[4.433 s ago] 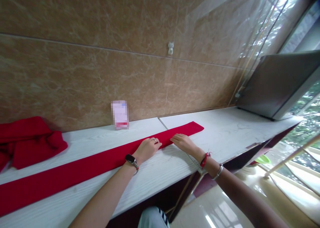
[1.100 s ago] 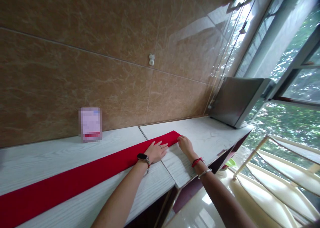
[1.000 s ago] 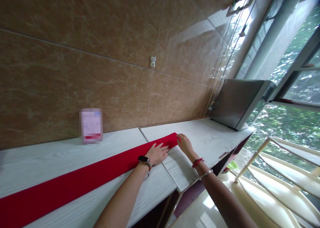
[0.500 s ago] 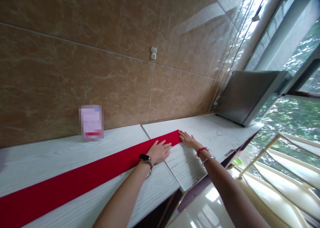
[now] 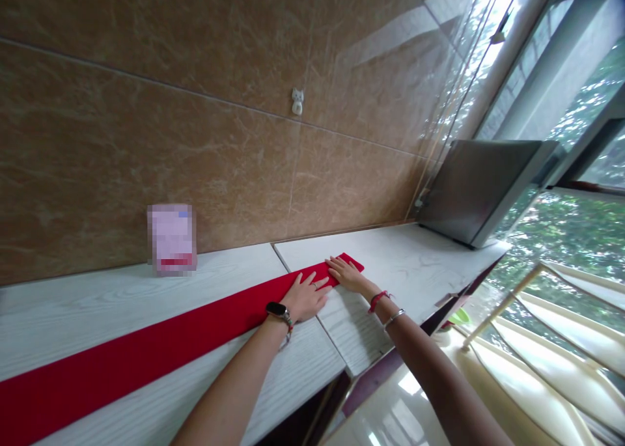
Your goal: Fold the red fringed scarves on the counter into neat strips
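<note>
Red cloth [image 5: 161,345], a long flat strip, lies along the white wood-grain counter [image 5: 219,270] in the head view, running from the near left towards the metal-sided appliance [image 5: 481,189]. The left hand [image 5: 303,297] rests open on it, fingers spread. The right hand [image 5: 346,273], also open and palm down, presses near its far end. A pinkish pack [image 5: 172,239], blurred, stands by the brown wall [image 5: 219,159].

No readable text, brand, number or sign. Pink-white packet [image 5: 172,237] against the wall: pixelated, its print illegible, only blue and red patches show. Smartwatch screen [image 5: 277,310]: dark, no digits legible.
</note>
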